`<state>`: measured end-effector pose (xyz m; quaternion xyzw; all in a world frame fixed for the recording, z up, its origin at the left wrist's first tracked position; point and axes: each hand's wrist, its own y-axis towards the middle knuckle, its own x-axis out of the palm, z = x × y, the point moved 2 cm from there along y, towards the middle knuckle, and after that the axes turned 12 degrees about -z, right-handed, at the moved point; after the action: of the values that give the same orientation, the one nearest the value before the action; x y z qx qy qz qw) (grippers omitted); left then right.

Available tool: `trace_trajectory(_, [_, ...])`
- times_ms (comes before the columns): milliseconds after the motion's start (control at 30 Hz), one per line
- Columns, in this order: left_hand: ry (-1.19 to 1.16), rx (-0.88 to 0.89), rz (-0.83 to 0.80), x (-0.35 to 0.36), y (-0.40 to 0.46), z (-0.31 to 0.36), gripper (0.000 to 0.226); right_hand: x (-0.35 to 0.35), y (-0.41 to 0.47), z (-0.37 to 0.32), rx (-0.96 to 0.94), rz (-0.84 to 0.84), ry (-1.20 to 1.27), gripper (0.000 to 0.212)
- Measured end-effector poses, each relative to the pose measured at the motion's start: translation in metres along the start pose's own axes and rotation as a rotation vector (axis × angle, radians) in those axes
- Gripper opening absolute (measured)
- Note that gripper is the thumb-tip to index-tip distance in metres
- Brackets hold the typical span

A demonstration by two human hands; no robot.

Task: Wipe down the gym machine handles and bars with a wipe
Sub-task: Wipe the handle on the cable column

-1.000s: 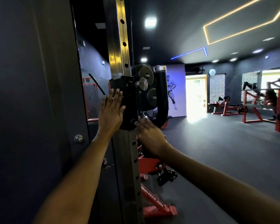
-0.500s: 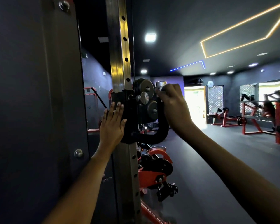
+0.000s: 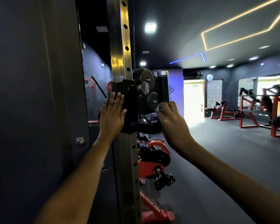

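A black J-shaped handle [image 3: 163, 89] with a chrome cap stands upright beside two black pulleys [image 3: 145, 76] on a black carriage [image 3: 132, 101]. The carriage sits on a steel upright [image 3: 120, 46] with holes. My left hand [image 3: 111, 117] lies flat against the carriage's left side, fingers straight and pointing up. My right hand [image 3: 171, 118] curls round the lower part of the handle's grip, near its bend. A small pale scrap shows at the fingertips; I cannot tell whether it is the wipe.
A dark panel [image 3: 31, 110] with a round bolt fills the left side. A red and black machine [image 3: 150, 165] sits low behind the upright. More red machines [image 3: 255, 113] stand at the far right across grey floor [image 3: 233, 159].
My right hand rose from under the handle to its top, then slid down the grip to the lower part. My left hand stayed flat on the carriage.
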<state>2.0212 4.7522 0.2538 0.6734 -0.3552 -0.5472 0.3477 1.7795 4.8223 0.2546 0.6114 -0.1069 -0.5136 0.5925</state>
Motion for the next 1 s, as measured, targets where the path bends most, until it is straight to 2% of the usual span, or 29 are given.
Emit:
trace_trajectory(133, [0.019, 0.012, 0.003, 0.001, 0.0, -0.003, 0.056, 0.026, -0.009, -0.021, -0.005, -0.087, -0.066, 0.02])
trace_trajectory(200, [0.016, 0.012, -0.006, 0.001, -0.001, -0.002, 0.056, 0.041, -0.007, -0.036, 0.033, -0.273, -0.093, 0.027])
trace_trajectory(267, [0.017, 0.013, -0.022, 0.0, -0.001, -0.002, 0.056, 0.066, -0.001, -0.052, -0.035, -0.484, -0.159, 0.029])
trace_trajectory(300, [0.024, 0.015, -0.031, 0.0, -0.001, -0.002, 0.056, 0.074, 0.006, -0.059, -0.068, -0.519, -0.155, 0.027])
trace_trajectory(400, [0.044, 0.018, -0.048, 0.0, 0.001, -0.004, 0.057, 0.079, 0.036, -0.069, -0.13, -0.48, -0.088, 0.02])
trace_trajectory(467, [0.047, 0.024, -0.049, 0.0, 0.001, -0.004, 0.057, 0.07, 0.044, -0.065, -0.087, -0.517, -0.119, 0.015])
trace_trajectory(500, [0.048, 0.026, -0.044, 0.0, 0.001, -0.004, 0.057, 0.065, 0.043, -0.061, -0.058, -0.53, -0.169, 0.022])
trace_trajectory(633, [0.05, 0.027, -0.023, -0.002, 0.0, -0.002, 0.057, 0.037, 0.019, -0.036, -0.016, -0.43, -0.159, 0.028])
trace_trajectory(700, [0.033, 0.019, -0.03, -0.002, -0.001, -0.002, 0.056, 0.026, 0.003, -0.028, -0.113, -0.308, -0.104, 0.022])
trace_trajectory(767, [0.021, 0.022, -0.044, -0.002, -0.002, -0.002, 0.056, 0.025, -0.017, -0.019, -0.22, -0.115, -0.064, 0.013])
trace_trajectory(833, [0.026, 0.027, -0.052, -0.001, -0.003, -0.003, 0.056, 0.035, -0.043, -0.012, -0.212, -0.096, 0.01, 0.019])
trace_trajectory(900, [0.034, 0.028, -0.047, 0.0, -0.002, -0.004, 0.057, 0.047, -0.067, -0.005, -0.02, -0.056, 0.191, 0.027])
trace_trajectory(1000, [0.035, 0.025, -0.029, 0.003, -0.003, -0.004, 0.057, 0.048, -0.071, 0.011, 0.357, 0.217, 0.592, 0.032])
